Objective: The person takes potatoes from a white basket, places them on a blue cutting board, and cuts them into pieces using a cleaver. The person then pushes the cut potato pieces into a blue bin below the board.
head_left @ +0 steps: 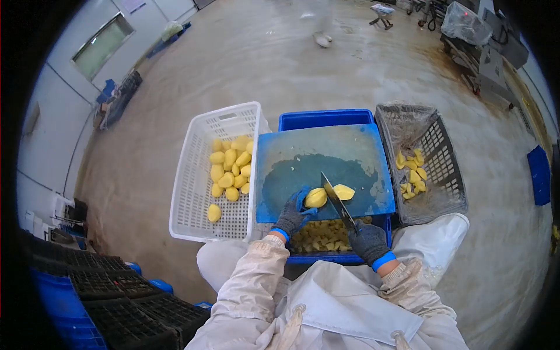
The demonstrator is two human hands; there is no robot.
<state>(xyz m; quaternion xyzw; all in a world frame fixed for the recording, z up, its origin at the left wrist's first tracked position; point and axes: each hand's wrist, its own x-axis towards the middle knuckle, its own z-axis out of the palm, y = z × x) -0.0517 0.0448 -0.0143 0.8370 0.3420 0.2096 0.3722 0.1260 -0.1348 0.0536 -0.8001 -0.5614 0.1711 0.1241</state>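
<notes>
My left hand [294,211], in a dark glove with blue fingers, is closed around the left side of a peeled potato [316,198] on the blue cutting board [356,151]. In my right hand [368,240], also gloved, is the handle of a knife [337,201]. Its blade slants away from me, between the held potato and a cut potato piece [343,192] lying just right of it. Wet patches and small scraps mark the board. Below its near edge, potato chunks [321,236] fill part of a blue bin [388,224].
Left of the board stands a white crate [186,198] with several peeled potatoes [230,166]. To the right, a grey crate [452,192] holds potato pieces [413,172]. Black crates [122,297] are stacked at lower left. A wheeled cart [466,58] stands at the far right.
</notes>
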